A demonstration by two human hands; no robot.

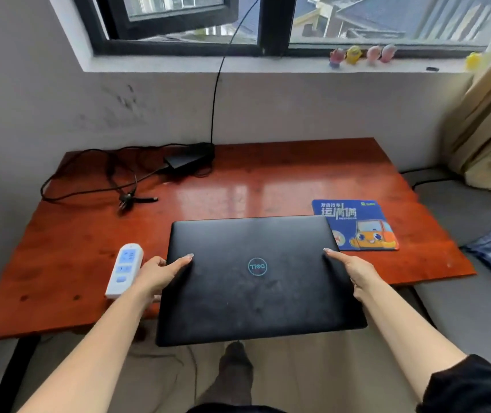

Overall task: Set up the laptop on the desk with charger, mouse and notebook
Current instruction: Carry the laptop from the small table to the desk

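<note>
**Item 1.** Laptop: black, closed, lid up. We log its far half over the desk and its near half overhanging the front edge above the floor. We cannot tell whether its base touches the wood.

**Item 2.** Left hand: grips the laptop's left edge, thumb flat on the lid, fingers hidden beneath.

**Item 3.** Right hand: grips the laptop's right edge the same way.

**Item 4.** Power strip: white, just left of the laptop, close against the left hand.

**Item 5.** Mouse pad: blue, at the laptop's far right corner, one corner hidden behind the lid.

**Item 6.** Charger: black brick well beyond the laptop's far left corner, with its cable in loose loops left of the brick.

**Not in view:** mouse, notebook.

**Hazards, as we judge them:**
- If we let go now, the overhanging half could tip the laptop off the front edge.
- The lid looks smooth, so thumbs alone could slip.
- Sliding the laptop forward could ruck up the mouse pad.
- Drifting left could knock the power strip off the edge.
- The tangled cable could drag the brick when we pull it toward the laptop.
</note>
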